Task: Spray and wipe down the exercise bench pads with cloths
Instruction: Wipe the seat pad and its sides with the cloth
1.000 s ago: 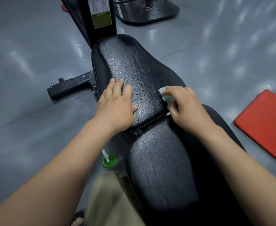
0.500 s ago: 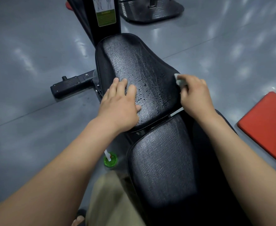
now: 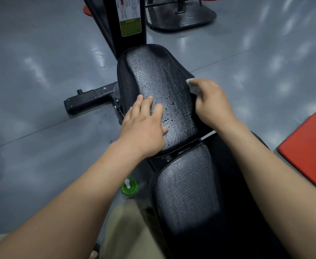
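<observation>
1. Head view, where things lie: the far black textured vinyl bench pad (image 3: 159, 86) is beaded with spray droplets over its middle and near end. The near black textured vinyl bench pad (image 3: 187, 193) looks dry. The left hand (image 3: 144, 128) lies flat on the far pad's left side, fingers straight, holding nothing. The right hand (image 3: 213, 103) is curled round a small pale crumpled cloth (image 3: 191, 85) and presses it to the far pad's right edge.
2. Head view, handling: the cloth is likely light, soft and limp, so bunching it in the fingers as here suits it. It will soak up liquid and may need turning. The wet vinyl is probably slick and the padding yielding, so the flat bracing hand could slide.
3. Head view, hard to make out: most of the cloth is hidden under the right hand, and only a corner shows. The green-capped spray bottle (image 3: 128, 186) on the grey floor (image 3: 41, 71) is seen from above, its body hidden. The far pad's right flank and the gap between the pads are in shadow. The flat red mat (image 3: 306, 146) is cut off at the right edge.
</observation>
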The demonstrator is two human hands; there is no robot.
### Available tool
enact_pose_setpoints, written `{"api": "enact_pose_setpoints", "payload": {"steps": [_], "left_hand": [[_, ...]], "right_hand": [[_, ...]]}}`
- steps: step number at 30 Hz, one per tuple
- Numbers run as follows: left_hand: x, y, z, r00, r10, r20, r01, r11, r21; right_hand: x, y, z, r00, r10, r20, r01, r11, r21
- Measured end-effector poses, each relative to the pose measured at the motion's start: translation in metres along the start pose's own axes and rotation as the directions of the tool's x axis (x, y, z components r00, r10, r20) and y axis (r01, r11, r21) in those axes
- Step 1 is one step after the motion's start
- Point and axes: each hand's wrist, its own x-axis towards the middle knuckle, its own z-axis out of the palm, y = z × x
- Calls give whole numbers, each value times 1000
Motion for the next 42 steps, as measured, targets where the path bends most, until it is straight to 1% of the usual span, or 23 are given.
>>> {"api": "enact_pose_setpoints", "payload": {"steps": [1,2,3,5,6,7,10,11,14,16,19,21,23,26,30,32,34,39,42], "left_hand": [[0,0,0,1000,0,1,0,1000,1],[0,-1,-1,1000,0,5,0,1000,0],[0,-1,-1,1000,-1,11,1,1000,-1],[0,-1,-1,1000,-2,18,2,1000,-1],[0,-1,-1,1000,-1,19,1,1000,-1],[0,0,0,1000,0,20,0,1000,-3],[0,-1,0,1000,-5,13,5,1000,-5],[1,-1,0,1000,-6,14,6,1000,-6],[1,-1,0,1000,-4,16,4,1000,-1],[0,0,1,1000,-1,10,0,1000,5],[2,2,2,1000,-6,11,6,1000,16],[2,2,1,1000,-9,19,9,1000,21],[1,2,0,1000,-5,22,5,1000,17],[1,1,0,1000,-3,11,3,1000,15],[2,1,1,1000,0,10,0,1000,5],[2,2,2,1000,-3,3,3,1000,16],[3,3,3,1000,-5,4,5,1000,24],[3,4,1,1000,-1,29,0,999,40],[4,1,1,1000,0,30,-2,999,39]], "right_hand": [[0,0,0,997,-72,18,72,997,22],[1,2,-2,997,-79,27,78,997,28],[4,5,-5,999,-25,27,24,1000,15],[12,12,-6,990,141,13,-140,989,-42],[14,11,-4,985,170,10,-170,984,-50],[14,6,-3,989,145,13,-144,989,-32],[11,-2,1,997,-59,50,58,998,23],[14,1,-2,996,-55,68,54,998,27],[30,7,-4,986,138,95,-132,989,-63],[39,0,-1,975,178,132,-170,983,-73],[57,-16,8,976,143,166,-142,990,-14],[74,-22,14,974,145,175,-151,988,21],[85,-23,18,971,153,184,-159,987,24],[79,-21,12,973,125,193,-131,991,20],[46,-13,-3,978,142,155,-132,988,-77],[46,-16,-1,977,156,144,-146,986,-75],[65,-21,10,976,154,153,-149,988,-43],[125,-39,40,985,67,161,-74,996,41],[125,-39,42,988,-16,154,4,997,80]]}}
